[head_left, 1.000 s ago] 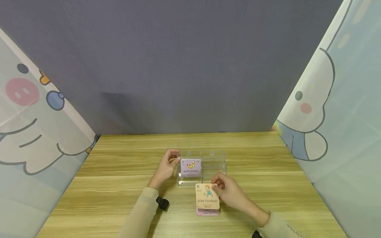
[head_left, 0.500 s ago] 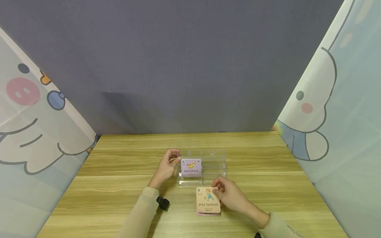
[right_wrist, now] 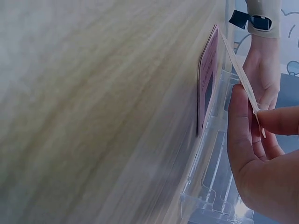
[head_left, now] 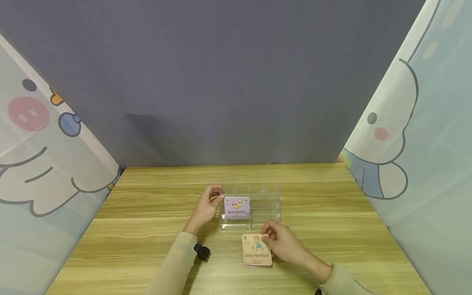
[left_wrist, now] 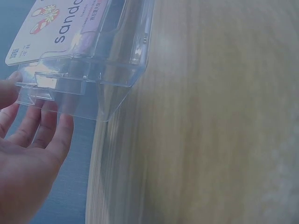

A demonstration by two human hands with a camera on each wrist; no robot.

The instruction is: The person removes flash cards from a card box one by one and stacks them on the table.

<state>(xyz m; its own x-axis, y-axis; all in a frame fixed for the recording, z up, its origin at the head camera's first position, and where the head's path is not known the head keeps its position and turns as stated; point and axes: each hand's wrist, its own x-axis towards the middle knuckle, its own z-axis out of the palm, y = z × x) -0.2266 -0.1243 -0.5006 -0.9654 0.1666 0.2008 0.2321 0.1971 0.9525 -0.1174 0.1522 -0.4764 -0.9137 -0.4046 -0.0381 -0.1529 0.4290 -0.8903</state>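
A clear plastic holder (head_left: 264,205) with two compartments stands mid-table. Its left compartment holds a lilac "sandals" card (head_left: 236,207), also seen in the left wrist view (left_wrist: 56,28). My left hand (head_left: 210,203) grips the holder's left side wall (left_wrist: 112,79), thumb in front and fingers (left_wrist: 44,128) behind. My right hand (head_left: 281,241) pinches the top right corner of a peach "play football" card (head_left: 257,250) between thumb and forefinger (right_wrist: 254,109). That card (right_wrist: 240,70) tilts just above a small pink-edged card stack (right_wrist: 208,79) on the table, in front of the holder.
The wooden table (head_left: 147,229) is ringed by a grey backdrop (head_left: 228,82) and cartoon curtains (head_left: 40,155) on both sides. The holder's right compartment (right_wrist: 210,186) looks empty.
My right hand has brought the "play football" card down and slightly toward me, closer onto the pink stack. The left hand and the holder have not moved.
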